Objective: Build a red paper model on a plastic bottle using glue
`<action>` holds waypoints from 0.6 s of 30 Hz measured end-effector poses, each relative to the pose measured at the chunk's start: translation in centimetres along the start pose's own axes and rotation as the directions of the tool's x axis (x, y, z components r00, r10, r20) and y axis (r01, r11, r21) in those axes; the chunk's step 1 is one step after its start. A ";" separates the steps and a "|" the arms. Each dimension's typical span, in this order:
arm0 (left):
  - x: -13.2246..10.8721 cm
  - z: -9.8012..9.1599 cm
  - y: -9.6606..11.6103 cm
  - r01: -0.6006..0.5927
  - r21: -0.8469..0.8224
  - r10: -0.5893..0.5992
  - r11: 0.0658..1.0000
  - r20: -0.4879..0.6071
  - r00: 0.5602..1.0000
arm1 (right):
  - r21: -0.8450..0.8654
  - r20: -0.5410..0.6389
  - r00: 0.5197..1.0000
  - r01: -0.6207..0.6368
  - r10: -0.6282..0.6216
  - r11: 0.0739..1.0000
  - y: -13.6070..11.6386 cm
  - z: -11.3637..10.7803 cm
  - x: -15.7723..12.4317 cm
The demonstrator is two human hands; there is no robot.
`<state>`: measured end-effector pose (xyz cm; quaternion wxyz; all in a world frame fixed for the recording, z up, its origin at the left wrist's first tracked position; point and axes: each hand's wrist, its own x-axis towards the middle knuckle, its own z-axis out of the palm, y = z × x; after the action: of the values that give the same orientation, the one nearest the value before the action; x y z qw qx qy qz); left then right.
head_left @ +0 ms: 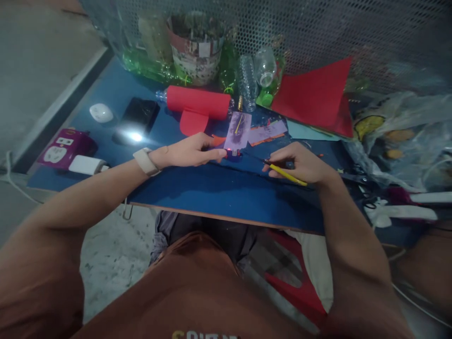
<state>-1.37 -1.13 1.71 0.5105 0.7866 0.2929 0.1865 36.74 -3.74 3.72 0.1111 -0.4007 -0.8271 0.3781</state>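
My left hand [192,149], with a pale band on its wrist, reaches over the table from the left. Its thumb and fingers close on a small dark blue object [233,154] with a red spot at its top, perhaps a lighter; its kind is not clear. My right hand [298,162] grips a slim yellow-handled tool [287,174], whose thin dark shaft points left toward that object. The shaft's tip is blurred. Just beyond my left hand lies a purple paper strip [233,137] with dark marks, and another purple strip [270,132] edged in orange lies beside it.
A bottle wrapped in red paper [197,102] lies behind my left hand. Plastic bottles [247,80] and a plant pot [196,56] line the back. Red sheets [310,96] lean right. A lit phone [137,120] and purple charger [65,149] lie left; scissors [360,181] lie right.
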 end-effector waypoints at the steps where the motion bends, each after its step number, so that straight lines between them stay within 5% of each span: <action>1: 0.1 0.1 -0.1 0.006 0.025 -0.006 1.000 -0.013 1.000 | -0.021 0.005 1.000 0.004 -0.004 1.000 -0.2 0.0 -0.1; 18: 0.3 -0.1 -0.3 0.102 0.073 -0.104 0.992 0.020 0.994 | -0.048 0.078 0.997 0.016 -0.012 0.999 0.6 0.0 -0.8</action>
<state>-1.23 -0.78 1.51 0.4941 0.7906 0.3335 0.1399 37.61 -4.06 3.41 0.0718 -0.3825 -0.8424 0.3726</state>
